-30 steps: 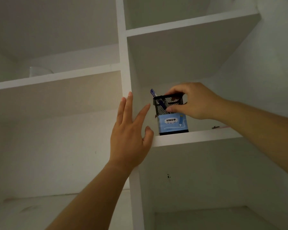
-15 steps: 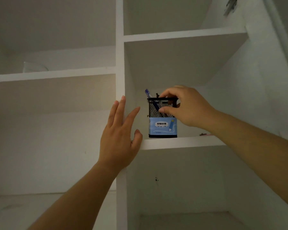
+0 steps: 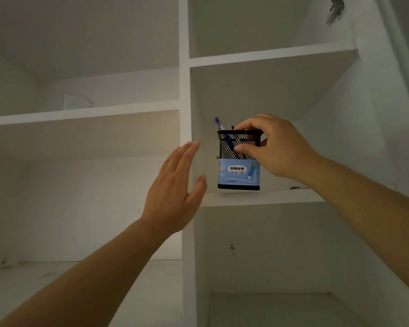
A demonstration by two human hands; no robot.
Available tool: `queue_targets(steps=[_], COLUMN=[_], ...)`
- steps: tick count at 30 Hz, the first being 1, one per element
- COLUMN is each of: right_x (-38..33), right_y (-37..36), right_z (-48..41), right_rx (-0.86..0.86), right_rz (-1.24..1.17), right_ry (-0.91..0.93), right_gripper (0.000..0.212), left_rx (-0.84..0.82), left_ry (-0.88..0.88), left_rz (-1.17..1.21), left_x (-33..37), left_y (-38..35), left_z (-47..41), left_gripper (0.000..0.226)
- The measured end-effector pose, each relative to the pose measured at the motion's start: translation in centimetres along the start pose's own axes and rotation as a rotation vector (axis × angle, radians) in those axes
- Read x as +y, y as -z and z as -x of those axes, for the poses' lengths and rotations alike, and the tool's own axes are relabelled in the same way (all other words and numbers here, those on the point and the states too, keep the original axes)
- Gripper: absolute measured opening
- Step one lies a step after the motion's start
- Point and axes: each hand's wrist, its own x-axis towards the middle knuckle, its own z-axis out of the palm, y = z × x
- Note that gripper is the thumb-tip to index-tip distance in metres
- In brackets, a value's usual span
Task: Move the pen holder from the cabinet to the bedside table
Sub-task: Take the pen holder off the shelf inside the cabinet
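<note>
A black mesh pen holder (image 3: 237, 172) with a blue label and a few pens in it is at the front of a white cabinet shelf (image 3: 265, 199). Its base seems slightly off the shelf board. My right hand (image 3: 273, 149) pinches its upper rim, thumb on the front mesh and fingers over the top edge. My left hand (image 3: 175, 187) is raised just left of the holder, fingers spread, in front of the vertical divider (image 3: 185, 90), touching nothing that I can see.
The white cabinet has open compartments above, below and to the left. A pale bowl-like object (image 3: 78, 103) sits on the upper left shelf. A small dark item (image 3: 294, 187) lies on the shelf behind my right wrist. A metal hinge (image 3: 335, 9) is at top right.
The pen holder has come forward toward the shelf's front edge in my right hand's grip and lifted a little. My left hand stays open beside it.
</note>
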Motion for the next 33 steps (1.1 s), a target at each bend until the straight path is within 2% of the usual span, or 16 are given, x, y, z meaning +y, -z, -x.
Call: queue_targets(steps=[6,10,15,22,33], right_x=[-4.3,-7.8,-11.6,-17.3,-31.5], right_y=[-0.3,-1.2,-4.2,-10.4,-21.7], right_z=[2.6,4.7,8.4,14.9,26.2], right_rx=[0.014,0.01,-0.085,-0.273,-0.491], right_rz=[0.024,-0.045,-0.188,-0.318,-0.588], right_ry=[0.088,0.102,0.076,0.044,0.015], right_gripper=[0.031,0.032,0.03,0.029,0.032], left_rx=[-0.08,-0.167,-0.183,-0.336,-0.406], left_ry=[0.054,0.08,0.149,0.291,0.662], left_rz=[-0.013,-0.026,0.004,-0.045,-0.185], left_x=[-0.3,-0.7,-2.1,-3.5,-4.1], left_y=[4.0,6.9,10.8,16.8,28.6], left_z=[4.5,7.8,12.6,24.8,40.5], left_gripper=[0.06,0.059,0.056,0.056,0.056])
